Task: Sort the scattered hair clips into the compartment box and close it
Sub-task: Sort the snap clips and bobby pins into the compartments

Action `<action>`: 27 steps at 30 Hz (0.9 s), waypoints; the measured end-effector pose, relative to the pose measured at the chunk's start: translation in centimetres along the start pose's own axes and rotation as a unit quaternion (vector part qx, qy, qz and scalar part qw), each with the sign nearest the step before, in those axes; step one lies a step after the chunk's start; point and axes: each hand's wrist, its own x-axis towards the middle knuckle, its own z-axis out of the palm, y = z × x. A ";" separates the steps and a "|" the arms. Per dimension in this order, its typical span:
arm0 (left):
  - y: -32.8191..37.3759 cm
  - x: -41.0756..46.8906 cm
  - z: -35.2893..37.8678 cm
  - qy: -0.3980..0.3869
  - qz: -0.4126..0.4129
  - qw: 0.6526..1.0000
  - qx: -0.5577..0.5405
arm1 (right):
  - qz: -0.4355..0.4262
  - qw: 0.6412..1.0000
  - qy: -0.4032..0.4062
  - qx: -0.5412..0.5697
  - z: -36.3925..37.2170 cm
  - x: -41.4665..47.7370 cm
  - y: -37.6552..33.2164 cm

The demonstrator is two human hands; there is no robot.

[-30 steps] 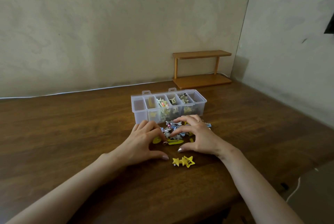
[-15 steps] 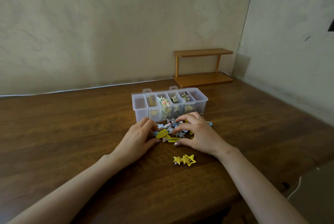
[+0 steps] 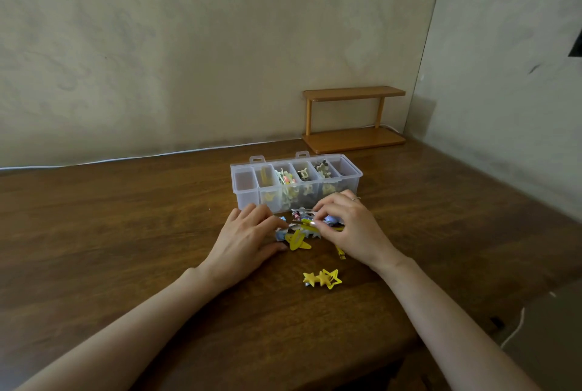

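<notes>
A clear compartment box (image 3: 246, 199) stands open on the wooden table, with clips in several of its middle compartments. Right in front of it lies a small pile of hair clips (image 3: 300, 213). My left hand (image 3: 244, 241) rests flat on the pile's left side, fingertips touching the clips. My right hand (image 3: 351, 228) comes in from the right, thumb and forefinger pinched on a yellow-and-silver clip (image 3: 307, 224) in the pile. Yellow oval snap clips (image 3: 297, 241) lie by my left thumb. A pair of yellow star clips (image 3: 322, 278) lies apart, nearer to me.
A small two-tier wooden shelf (image 3: 354, 138) stands against the back wall behind the box. A thin yellow clip (image 3: 340, 252) pokes out under my right palm. The table's front edge (image 3: 315, 371) is near my forearms, and a white cable (image 3: 516, 327) hangs at the right.
Both hands have slid forward into the pile. My right fingers have closed on a clip. The yellow oval clips now lie beside my left thumb.
</notes>
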 end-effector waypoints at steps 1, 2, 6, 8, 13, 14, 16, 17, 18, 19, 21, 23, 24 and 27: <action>0.1 0.1 0.0 -0.002 0.005 1.000 -0.001 | 0.005 1.000 0.014 0.001 -0.1 0.0 0.0; 0.2 0.2 0.1 -0.008 0.013 1.000 -0.003 | 0.011 1.000 0.023 -0.001 -0.2 0.1 0.0; 0.5 0.7 0.1 -0.028 0.057 0.998 0.001 | 0.036 0.999 0.029 -0.004 -0.3 0.0 -0.1; 0.6 0.7 0.2 -0.018 0.070 0.997 0.009 | 0.043 0.999 0.027 -0.005 -0.4 -0.1 -0.1; 0.7 0.5 0.2 0.018 0.102 0.993 0.051 | 0.055 0.998 0.026 -0.004 -0.4 -0.1 -0.1; 0.8 0.5 0.1 0.031 0.104 0.993 0.055 | 0.057 0.998 0.025 -0.004 -0.4 -0.1 -0.1; 1.0 0.4 -0.3 0.059 0.097 0.992 0.053 | 0.058 0.998 0.020 -0.006 -0.4 -0.1 0.0; 0.9 0.3 -0.5 0.074 0.089 0.992 0.049 | 0.057 0.998 0.017 -0.007 -0.4 -0.1 0.0; 0.8 0.3 -0.7 0.090 0.078 0.992 0.044 | 0.056 0.998 0.014 -0.006 -0.4 -0.1 0.0; 0.6 0.3 -1.0 0.106 0.064 0.992 0.038 | 0.057 0.998 0.013 -0.003 -0.4 -0.1 0.1; 0.1 0.8 -1.6 0.148 0.019 0.989 0.021 | 0.061 0.998 0.017 0.004 -0.4 -0.1 0.1; -0.9 1.8 -2.6 0.197 -0.048 0.979 -0.002 | 0.070 0.997 0.026 0.013 -0.5 -0.1 0.0; -1.5 2.5 -3.2 0.214 -0.083 0.973 -0.015 | 0.075 0.997 0.029 0.020 -0.5 -0.1 -0.1; -3.6 5.1 -4.4 0.236 -0.176 0.954 -0.046 | 0.082 0.995 0.038 0.036 -0.7 -0.1 -0.3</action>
